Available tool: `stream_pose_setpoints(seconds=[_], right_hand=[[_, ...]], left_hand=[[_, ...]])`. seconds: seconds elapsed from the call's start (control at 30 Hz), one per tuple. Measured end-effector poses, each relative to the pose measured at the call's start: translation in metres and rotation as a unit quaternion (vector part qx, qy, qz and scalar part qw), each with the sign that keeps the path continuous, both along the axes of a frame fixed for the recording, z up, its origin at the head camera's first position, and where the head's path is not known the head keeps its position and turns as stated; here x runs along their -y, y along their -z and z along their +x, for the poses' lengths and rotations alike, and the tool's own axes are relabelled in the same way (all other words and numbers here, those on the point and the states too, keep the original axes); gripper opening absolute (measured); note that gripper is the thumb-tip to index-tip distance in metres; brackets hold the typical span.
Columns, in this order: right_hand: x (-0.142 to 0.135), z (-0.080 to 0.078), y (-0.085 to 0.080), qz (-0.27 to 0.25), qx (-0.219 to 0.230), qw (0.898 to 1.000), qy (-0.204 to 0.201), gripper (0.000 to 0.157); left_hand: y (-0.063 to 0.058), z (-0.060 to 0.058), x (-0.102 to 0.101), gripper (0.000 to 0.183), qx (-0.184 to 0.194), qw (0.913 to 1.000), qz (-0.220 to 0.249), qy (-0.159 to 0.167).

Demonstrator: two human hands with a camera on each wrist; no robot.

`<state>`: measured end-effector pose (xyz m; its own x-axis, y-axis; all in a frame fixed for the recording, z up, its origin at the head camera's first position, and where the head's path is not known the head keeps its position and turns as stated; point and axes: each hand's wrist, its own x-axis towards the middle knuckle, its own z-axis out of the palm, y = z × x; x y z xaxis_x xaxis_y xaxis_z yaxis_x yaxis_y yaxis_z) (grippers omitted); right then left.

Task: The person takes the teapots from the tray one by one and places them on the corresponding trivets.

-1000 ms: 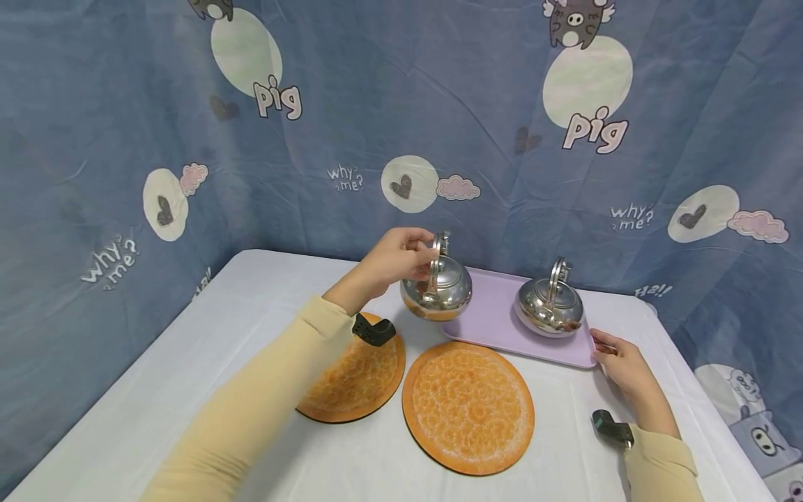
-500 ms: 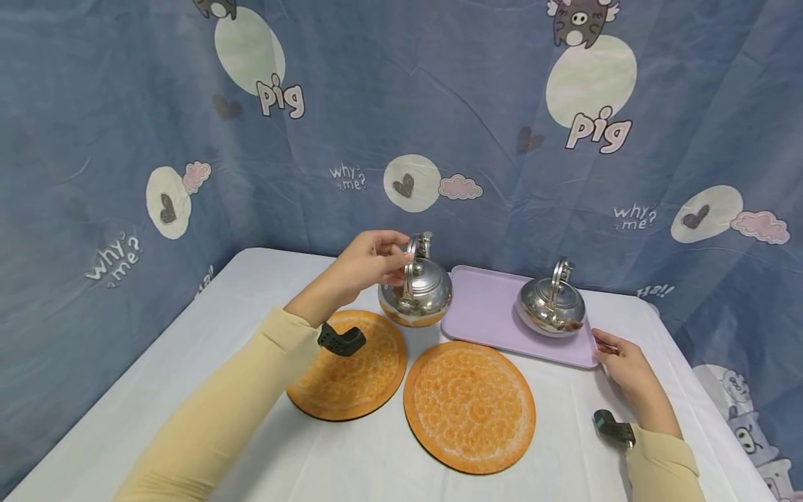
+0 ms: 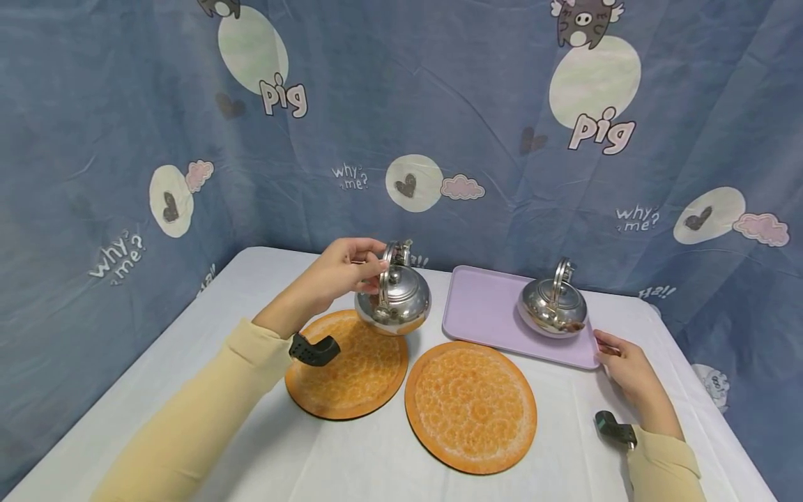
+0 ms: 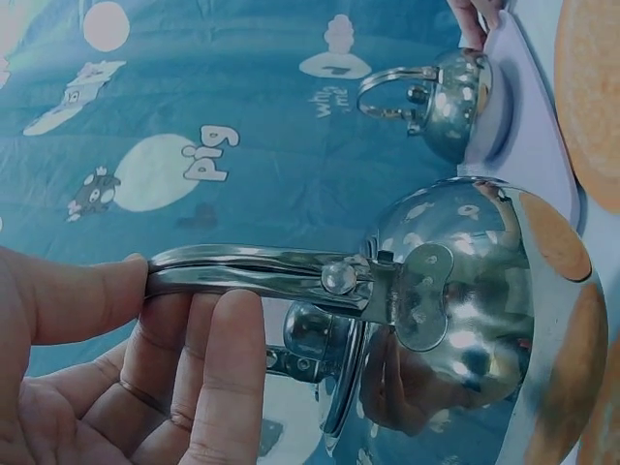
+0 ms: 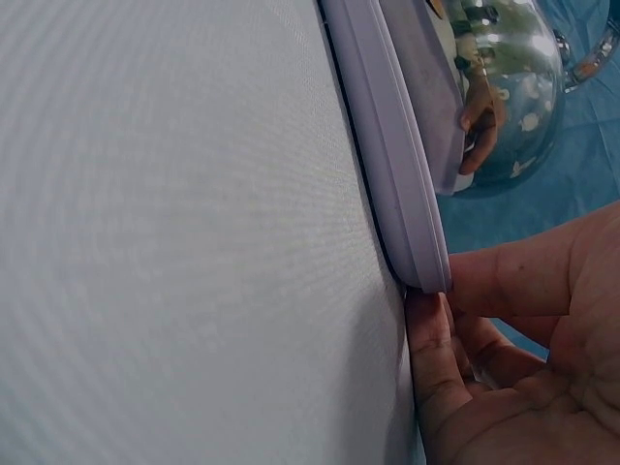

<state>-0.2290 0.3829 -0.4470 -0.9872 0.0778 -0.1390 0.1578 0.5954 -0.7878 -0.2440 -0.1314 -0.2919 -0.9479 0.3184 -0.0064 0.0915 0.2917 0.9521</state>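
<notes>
My left hand (image 3: 335,274) grips the arched handle of a shiny metal kettle (image 3: 404,296), thumb on one side and fingers on the other. The kettle hangs roughly upright, overlapping the far right edge of the left orange round placemat (image 3: 364,373) in the head view. Its lid and rounded body show close up in the left wrist view. At the near right corner of the lilac tray (image 3: 483,310), my right hand (image 3: 633,369) pinches the rim between thumb and fingers. A second metal kettle (image 3: 552,307) stands on the right part of that tray.
Another orange round placemat (image 3: 470,408) lies right of the first, in front of the tray. A white cloth covers the table (image 3: 351,460). Behind it hangs a blue printed curtain (image 3: 351,84).
My left hand has carried the kettle leftward, from beside the tray's left end to the left placemat's far edge. The right hand and tray stay put.
</notes>
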Motion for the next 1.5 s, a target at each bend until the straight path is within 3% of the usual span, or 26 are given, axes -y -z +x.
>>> stream_pose_setpoints(seconds=[0.67,1.1,1.5], right_hand=[[0.0,0.0,-0.001,0.005,0.006,1.0,0.006,0.059],[0.0,0.0,-0.001,0.004,0.002,1.0,0.001,0.06],[-0.001,-0.002,0.001,0.006,0.001,1.0,0.002,0.058]], left_hand=[[0.003,0.021,0.041,0.047,-0.012,0.9999,-0.005,0.001],[0.02,0.028,0.069,0.046,-0.009,0.9999,-0.01,0.005],[0.031,0.036,0.082,0.043,-0.001,0.9998,-0.017,0.01]])
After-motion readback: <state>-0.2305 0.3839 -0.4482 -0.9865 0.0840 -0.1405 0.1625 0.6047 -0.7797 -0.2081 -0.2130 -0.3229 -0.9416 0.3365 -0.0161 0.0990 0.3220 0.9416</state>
